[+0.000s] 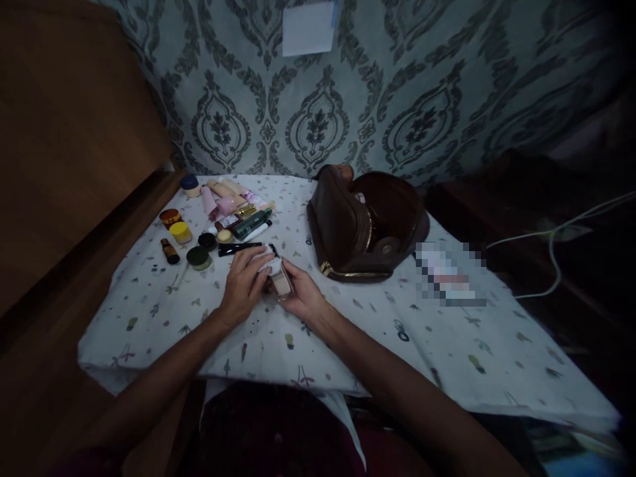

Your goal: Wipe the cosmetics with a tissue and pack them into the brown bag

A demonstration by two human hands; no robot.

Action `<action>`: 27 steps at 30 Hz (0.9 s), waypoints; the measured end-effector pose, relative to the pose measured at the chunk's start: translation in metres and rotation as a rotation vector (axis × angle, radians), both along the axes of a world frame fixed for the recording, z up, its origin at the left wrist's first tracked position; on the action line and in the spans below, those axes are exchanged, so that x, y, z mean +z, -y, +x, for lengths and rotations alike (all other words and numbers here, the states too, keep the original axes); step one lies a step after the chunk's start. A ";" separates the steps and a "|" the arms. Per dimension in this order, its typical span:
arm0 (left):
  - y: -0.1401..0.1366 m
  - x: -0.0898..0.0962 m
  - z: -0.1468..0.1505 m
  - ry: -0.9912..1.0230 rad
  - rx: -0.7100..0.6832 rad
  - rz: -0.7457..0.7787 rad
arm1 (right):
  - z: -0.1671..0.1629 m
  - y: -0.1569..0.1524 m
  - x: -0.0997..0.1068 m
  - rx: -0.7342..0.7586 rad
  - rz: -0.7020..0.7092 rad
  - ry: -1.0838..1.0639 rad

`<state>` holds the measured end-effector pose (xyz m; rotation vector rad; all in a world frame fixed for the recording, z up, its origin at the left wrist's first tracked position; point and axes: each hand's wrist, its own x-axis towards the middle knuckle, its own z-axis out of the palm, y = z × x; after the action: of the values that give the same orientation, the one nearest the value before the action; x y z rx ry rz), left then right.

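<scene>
A small clear bottle (281, 281) with a white cap lies low over the printed cloth (447, 351), held between both hands, its long axis running from the cap at upper left to the base at lower right. The left hand (246, 278) curls its fingers over the cap; the right hand (303, 295) cradles the body from below-right. Cosmetics (218, 218) cluster beyond the left hand; an open brown bag (365, 225) sits beyond the right.
</scene>
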<state>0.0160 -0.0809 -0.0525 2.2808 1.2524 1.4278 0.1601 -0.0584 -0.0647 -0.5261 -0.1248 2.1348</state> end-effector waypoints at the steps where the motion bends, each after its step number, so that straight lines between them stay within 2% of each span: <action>1: 0.002 -0.002 0.002 -0.044 -0.006 0.051 | 0.001 -0.001 0.001 -0.012 -0.020 -0.014; 5: 0.011 -0.007 0.013 -0.158 -0.119 0.166 | 0.008 -0.003 0.003 -0.019 -0.013 -0.040; 8: 0.017 -0.006 0.020 -0.194 -0.225 0.214 | 0.014 -0.005 0.002 0.031 0.002 -0.034; 11: 0.019 -0.005 0.021 -0.164 -0.247 0.202 | 0.017 -0.009 0.001 0.015 0.001 -0.008; 15: 0.016 -0.004 0.016 -0.041 -0.126 -0.003 | 0.015 -0.011 0.003 -0.108 0.057 0.052; 18: 0.014 -0.005 0.014 0.075 -0.077 -0.175 | 0.012 -0.011 0.005 -0.123 0.101 0.090; 23: 0.015 -0.006 0.017 0.157 -0.201 -0.513 | 0.011 -0.010 0.007 -0.184 0.106 0.153; 27: 0.013 -0.008 0.022 0.204 -0.229 -0.601 | 0.008 -0.006 0.008 -0.259 0.183 0.222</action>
<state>0.0375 -0.0940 -0.0606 1.7587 1.1196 0.9980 0.1685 -0.0522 -0.0571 -0.6334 -0.3542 1.7884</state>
